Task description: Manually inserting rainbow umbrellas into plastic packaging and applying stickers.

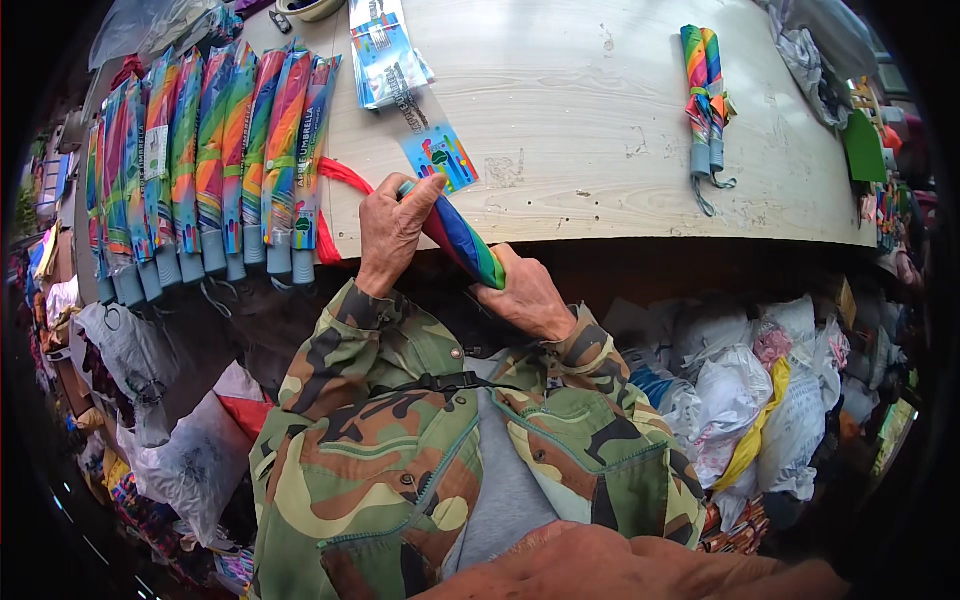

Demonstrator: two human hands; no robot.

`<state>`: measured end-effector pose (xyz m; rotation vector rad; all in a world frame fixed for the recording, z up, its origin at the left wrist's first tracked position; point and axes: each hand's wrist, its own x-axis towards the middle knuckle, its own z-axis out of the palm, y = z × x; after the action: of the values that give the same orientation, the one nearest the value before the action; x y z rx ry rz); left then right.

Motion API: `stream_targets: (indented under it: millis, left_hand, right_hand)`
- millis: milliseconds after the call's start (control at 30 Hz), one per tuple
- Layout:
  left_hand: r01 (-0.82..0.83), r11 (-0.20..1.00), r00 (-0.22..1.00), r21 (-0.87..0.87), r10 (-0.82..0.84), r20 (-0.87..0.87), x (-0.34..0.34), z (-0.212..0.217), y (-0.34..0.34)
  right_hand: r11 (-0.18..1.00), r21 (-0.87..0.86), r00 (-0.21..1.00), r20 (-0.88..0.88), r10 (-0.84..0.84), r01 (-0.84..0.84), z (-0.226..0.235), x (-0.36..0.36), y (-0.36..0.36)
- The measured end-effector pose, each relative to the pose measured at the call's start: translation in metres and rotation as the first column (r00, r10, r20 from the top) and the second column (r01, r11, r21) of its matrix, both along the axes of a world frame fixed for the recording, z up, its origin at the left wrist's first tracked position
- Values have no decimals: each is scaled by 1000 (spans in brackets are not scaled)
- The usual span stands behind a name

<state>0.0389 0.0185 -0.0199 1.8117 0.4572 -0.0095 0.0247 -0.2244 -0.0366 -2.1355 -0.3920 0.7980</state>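
A folded rainbow-coloured umbrella (464, 240) slants across in front of me at the table's near edge. At its upper left end, my left hand (398, 225) is closed around the grey handle. My right hand (527, 297) grips the lower right end, its fingers wrapped round the cloth. Just beyond my left hand, a clear plastic sleeve with a blue, colourful printed panel (441, 158) lies on the table. More such printed sleeves (388, 68) are stacked farther back.
Several bagged rainbow umbrellas (210, 150) lie in a row at the left, handles toward me. Two folded umbrellas (704, 90) lie at the right of the pale table (570, 120). A red strip (330, 215) hangs over the near edge. Stuffed plastic bags (745, 400) sit below.
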Motion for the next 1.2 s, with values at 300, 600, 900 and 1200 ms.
stream_targets:
  millis: [300, 600, 900, 1200]
  left_hand:
    - [122, 597, 837, 793, -491, 241, 24, -22, -4]
    - [74, 428, 828, 901, -530, 184, 27, -43, -8]
    - [174, 681, 896, 712, -409, 172, 27, -40, 2]
    - [269, 819, 923, 507, -369, 106, 32, -40, 5]
  right_hand:
    - [919, 185, 937, -113, -332, 348, 14, 11, -47]
    - [907, 151, 904, -244, -351, 393, 14, 9, -50]
    - [913, 146, 910, -233, -343, 382, 16, 7, -48]
    - [971, 83, 974, -9, -225, 225, 26, 10, -20]
